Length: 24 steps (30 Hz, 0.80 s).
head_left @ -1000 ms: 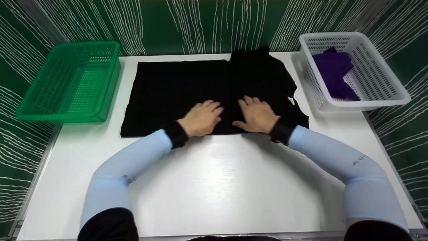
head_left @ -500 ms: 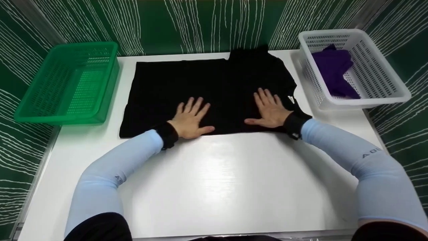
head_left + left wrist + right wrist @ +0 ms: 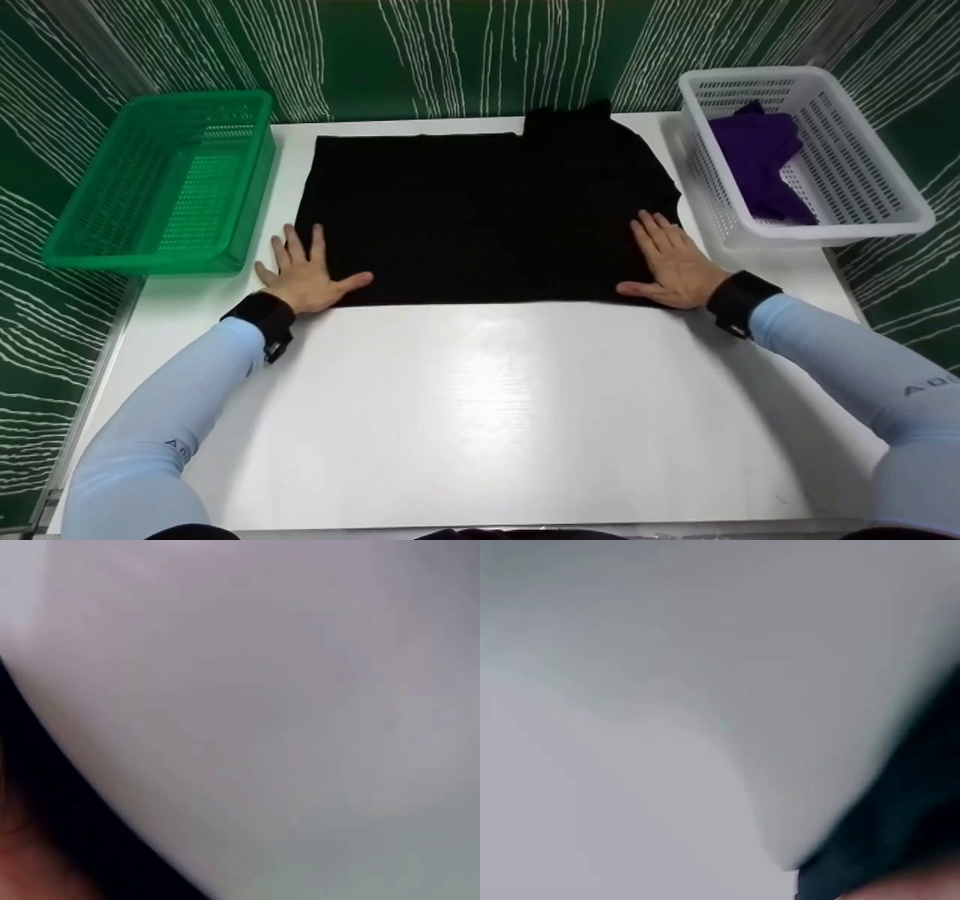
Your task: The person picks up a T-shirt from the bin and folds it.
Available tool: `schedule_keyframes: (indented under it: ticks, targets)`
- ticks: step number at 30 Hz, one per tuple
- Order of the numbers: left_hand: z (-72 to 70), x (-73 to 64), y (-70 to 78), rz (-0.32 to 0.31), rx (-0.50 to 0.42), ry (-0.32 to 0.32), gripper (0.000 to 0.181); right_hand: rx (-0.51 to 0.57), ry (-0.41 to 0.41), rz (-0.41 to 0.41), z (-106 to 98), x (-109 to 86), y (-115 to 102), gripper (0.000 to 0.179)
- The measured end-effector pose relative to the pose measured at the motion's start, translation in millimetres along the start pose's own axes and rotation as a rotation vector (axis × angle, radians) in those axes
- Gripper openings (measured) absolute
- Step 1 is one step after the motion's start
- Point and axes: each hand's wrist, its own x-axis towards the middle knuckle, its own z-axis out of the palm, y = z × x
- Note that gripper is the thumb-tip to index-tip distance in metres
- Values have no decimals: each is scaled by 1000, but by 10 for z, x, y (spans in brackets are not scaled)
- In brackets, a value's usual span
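Note:
A black garment (image 3: 465, 217), probably a shirt folded lengthwise, lies flat across the back half of the white table. My left hand (image 3: 304, 281) rests with spread fingers at its near left corner, the thumb on the cloth and the outer fingers past its left edge. On the near right part of the garment lies my right hand (image 3: 675, 266), fingers straight and thumb out to the left. Both wrist views are blurred; the left one shows the dark cloth edge (image 3: 82, 817) beside pale table, and the right one shows dark cloth (image 3: 900, 802) at the lower right.
A green plastic basket (image 3: 259, 180) stands at the back left of the table (image 3: 480, 420). At the back right is a white basket (image 3: 832, 234) with a purple cloth (image 3: 761, 161) inside. Green walls with white streaks (image 3: 480, 60) enclose the back and sides.
From close together at the garment's middle, my hands have slid apart along its near edge, the left one to the left end and the right one to the right end.

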Motion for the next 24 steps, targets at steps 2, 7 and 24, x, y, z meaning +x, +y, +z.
schedule_keyframes:
  ticks: [2,7,24]
  targets:
    - [-2,-24,-45,-15,-11,-1,147,-21,20,-4,3,-124,68,116]
    - [-29,-95,-44,-8,38,22,146,-110,112,-59,16,-350,130,109]
    - [-181,-121,610,451,255,45,62,-157,7,-207,-124,-29,-703,77]
